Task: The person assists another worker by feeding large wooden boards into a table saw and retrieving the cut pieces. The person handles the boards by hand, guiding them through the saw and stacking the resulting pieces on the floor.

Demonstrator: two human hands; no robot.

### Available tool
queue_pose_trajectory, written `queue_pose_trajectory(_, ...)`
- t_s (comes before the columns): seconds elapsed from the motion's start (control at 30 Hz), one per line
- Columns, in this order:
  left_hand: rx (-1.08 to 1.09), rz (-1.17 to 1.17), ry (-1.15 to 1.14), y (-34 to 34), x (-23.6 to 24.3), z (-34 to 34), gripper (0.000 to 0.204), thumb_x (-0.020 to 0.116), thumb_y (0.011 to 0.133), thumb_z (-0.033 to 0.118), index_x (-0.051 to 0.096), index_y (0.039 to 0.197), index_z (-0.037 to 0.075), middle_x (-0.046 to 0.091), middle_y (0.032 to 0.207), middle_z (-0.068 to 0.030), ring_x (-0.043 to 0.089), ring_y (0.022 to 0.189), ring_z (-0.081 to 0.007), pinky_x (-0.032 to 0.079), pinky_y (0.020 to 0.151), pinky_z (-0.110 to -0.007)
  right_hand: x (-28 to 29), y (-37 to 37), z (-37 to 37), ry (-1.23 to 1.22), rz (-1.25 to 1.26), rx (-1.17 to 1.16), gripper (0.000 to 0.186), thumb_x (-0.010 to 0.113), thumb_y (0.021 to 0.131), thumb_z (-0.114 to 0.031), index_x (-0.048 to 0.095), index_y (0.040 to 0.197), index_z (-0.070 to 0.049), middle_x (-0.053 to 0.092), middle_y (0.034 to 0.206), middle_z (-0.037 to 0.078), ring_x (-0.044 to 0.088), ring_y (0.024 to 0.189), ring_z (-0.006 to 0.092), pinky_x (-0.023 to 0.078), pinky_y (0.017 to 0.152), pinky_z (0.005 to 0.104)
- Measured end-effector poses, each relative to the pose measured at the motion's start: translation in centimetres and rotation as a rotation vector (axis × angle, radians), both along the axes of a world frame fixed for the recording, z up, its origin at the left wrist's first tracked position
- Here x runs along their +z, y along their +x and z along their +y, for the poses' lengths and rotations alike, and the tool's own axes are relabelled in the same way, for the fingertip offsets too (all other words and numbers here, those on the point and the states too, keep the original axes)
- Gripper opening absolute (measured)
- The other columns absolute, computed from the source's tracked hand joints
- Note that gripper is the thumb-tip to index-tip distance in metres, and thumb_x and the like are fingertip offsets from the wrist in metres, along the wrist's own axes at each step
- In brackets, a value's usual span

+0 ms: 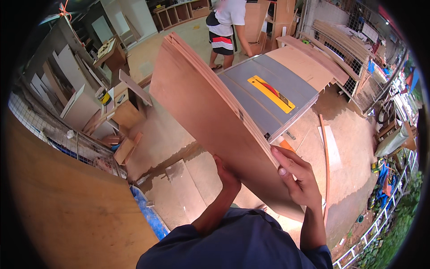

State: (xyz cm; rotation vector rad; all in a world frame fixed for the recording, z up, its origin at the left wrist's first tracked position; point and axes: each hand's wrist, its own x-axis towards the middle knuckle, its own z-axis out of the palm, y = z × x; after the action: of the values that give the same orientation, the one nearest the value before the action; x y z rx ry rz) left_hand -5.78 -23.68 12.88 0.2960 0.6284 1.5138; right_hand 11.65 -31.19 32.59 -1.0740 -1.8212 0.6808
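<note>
Plywood panels (201, 107), stacked together and tilted, are held up before a dark blue shirt (237, 242), near and left of the grey-topped table saw (242, 80). The right hand (299, 177) pinches their right edge; the left hand (228, 175) presses against their lower left side, its full grip hidden. Far off, a co-worker (227, 29) stands beside the saw.

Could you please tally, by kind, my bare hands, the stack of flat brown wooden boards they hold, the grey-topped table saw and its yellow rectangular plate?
Left bare hand and right bare hand: 2
Stack of flat brown wooden boards (its single boards are hard to count): 1
Grey-topped table saw: 1
Yellow rectangular plate: 1
Total: 5
</note>
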Motion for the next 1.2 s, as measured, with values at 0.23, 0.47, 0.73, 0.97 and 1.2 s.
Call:
queue_pose_trajectory(0.23,0.046,0.069,0.116,0.1,-1.1,0.1,0.067,0.028,0.103,0.06,0.031,0.152,0.014,0.042,0.149,-0.0063,0.04,0.137,-0.0236,0.03,0.115,-0.039,3.1,-1.6,1.5,0.128,0.026,0.047,0.047,0.052,0.097,0.0,0.053,0.143,-0.01,0.061,0.13,0.017,0.064,0.105,0.0294,0.051,0.088,0.034)
queue_pose_trajectory(0.47,0.064,0.181,0.174,-1.1,-2.5,0.4,0.073,0.036,0.103,0.058,0.033,0.15,0.003,0.042,0.149,-0.0144,0.043,0.134,-0.0288,0.033,0.113,-0.042,6.2,-2.0,2.4,0.244,0.008,-0.043,0.053,0.053,0.097,-0.003,0.044,0.149,-0.009,0.06,0.131,0.019,0.063,0.106,0.0285,0.048,0.09,0.0306)
queue_pose_trajectory(0.73,0.057,0.395,0.282,-5.1,-2.1,0.0,0.075,0.037,0.101,0.06,0.026,0.154,0.009,0.033,0.155,-0.0115,0.035,0.14,-0.0316,0.029,0.115,-0.046,5.8,-2.0,2.4,0.329,0.208,-0.169,0.051,0.057,0.097,-0.005,0.045,0.147,-0.005,0.06,0.129,0.018,0.062,0.109,0.0264,0.047,0.093,0.0317)
queue_pose_trajectory(0.97,0.098,0.599,0.253,-9.0,-2.8,0.0,0.076,0.034,0.101,0.061,0.024,0.154,0.007,0.031,0.155,-0.0159,0.034,0.141,-0.0342,0.03,0.114,-0.049,3.9,-2.7,4.3,0.482,0.46,-0.273,0.051,0.066,0.092,0.0,0.053,0.141,-0.004,0.059,0.088,0.005,0.053,0.072,0.009,0.046,0.07,0.0207)
queue_pose_trajectory(1.2,0.2,0.74,0.225,-13.8,-5.8,0.3,0.083,0.042,0.098,0.062,0.035,0.146,-0.005,0.045,0.144,-0.0194,0.048,0.129,-0.0353,0.038,0.108,-0.048,1.4,-3.7,5.0,0.347,0.494,-0.379,0.049,0.067,0.092,0.0,0.056,0.139,-0.005,0.06,0.083,0.001,0.052,0.071,0.0046,0.044,0.07,0.018)
